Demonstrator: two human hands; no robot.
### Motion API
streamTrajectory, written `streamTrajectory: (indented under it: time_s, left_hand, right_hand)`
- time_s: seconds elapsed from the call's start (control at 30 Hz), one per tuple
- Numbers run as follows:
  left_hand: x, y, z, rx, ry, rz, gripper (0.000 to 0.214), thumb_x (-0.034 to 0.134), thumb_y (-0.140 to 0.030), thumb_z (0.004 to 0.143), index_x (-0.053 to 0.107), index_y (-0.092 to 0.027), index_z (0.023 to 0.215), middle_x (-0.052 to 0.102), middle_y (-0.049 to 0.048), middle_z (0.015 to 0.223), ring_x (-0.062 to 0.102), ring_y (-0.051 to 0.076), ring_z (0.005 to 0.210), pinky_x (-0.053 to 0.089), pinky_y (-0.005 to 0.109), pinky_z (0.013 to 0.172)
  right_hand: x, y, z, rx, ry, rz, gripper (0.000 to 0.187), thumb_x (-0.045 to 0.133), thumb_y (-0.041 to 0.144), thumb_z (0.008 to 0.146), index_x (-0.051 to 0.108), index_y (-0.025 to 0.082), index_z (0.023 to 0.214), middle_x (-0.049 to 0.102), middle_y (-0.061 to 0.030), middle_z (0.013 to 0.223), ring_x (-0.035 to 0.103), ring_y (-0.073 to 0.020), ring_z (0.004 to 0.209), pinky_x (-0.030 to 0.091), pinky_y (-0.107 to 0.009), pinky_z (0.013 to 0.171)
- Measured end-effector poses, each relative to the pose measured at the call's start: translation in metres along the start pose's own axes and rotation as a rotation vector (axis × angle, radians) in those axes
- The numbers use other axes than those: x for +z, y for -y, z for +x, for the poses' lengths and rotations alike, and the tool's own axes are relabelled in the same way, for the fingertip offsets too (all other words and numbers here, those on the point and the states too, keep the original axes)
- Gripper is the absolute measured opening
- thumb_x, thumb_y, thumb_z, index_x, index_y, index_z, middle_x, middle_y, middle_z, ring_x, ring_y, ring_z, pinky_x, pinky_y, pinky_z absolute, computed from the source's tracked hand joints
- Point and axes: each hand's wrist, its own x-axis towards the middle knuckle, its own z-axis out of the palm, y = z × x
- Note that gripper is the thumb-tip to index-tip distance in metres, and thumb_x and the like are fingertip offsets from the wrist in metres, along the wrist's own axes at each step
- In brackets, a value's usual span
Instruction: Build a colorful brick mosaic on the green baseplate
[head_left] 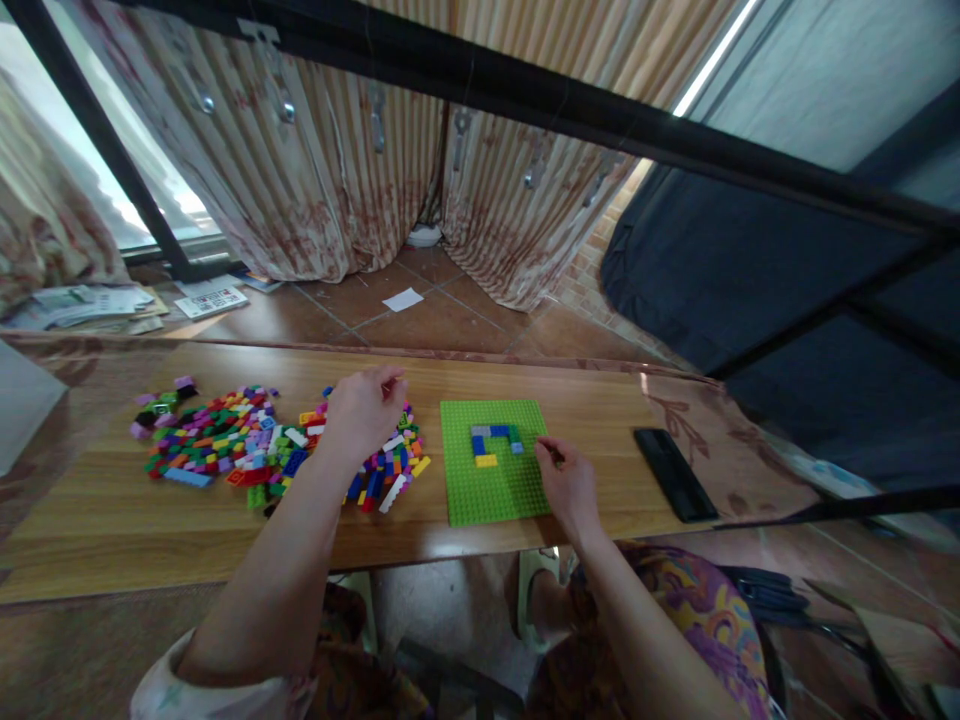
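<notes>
Pleated floral curtains [337, 150] hang beyond both hands, on the far side of the wood-grain tabletop [585, 400] that lies beneath them. A broad heap of multicoloured interlocking toy bricks [217, 430] spreads under the left hand [367, 410] and out to its left. Between the hands, nearer the right, lies a square green studded baseplate [465, 500]. The left hand is over the heap's right part, its fingers curled inward; whether they grip a brick I cannot tell. The right hand [566, 480] is at the baseplate's right edge, thumb and forefinger bent toward each other; whether anything is pinched there is too small to tell. A black smartphone [675, 475] lies right of the right hand. On the baseplate, left of the right hand's fingertips, small blue bricks [499, 431], a grey brick [481, 431], a green brick [514, 436] and a yellow brick [487, 461] form an angular outline.
</notes>
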Motion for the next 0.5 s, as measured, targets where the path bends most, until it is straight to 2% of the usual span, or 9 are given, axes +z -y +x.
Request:
streamTrajectory:
  time_s: [0.5]
  left_hand:
    - [-0.0017,-0.0017,-0.0001,0.000,0.001,0.002,0.040,0.044,-0.034,0.085,0.070,-0.016,0.109,0.074,0.0089,0.091,0.067,0.021,0.078,0.050,0.030,0.073]
  right_hand:
    - [0.0034,0.0070,0.0039,-0.026,0.009,-0.049,0.034,0.053,0.045,0.081,0.070,0.016,0.090,0.071,-0.0096,0.083,0.060,-0.0203,0.072,0.045,-0.033,0.069]
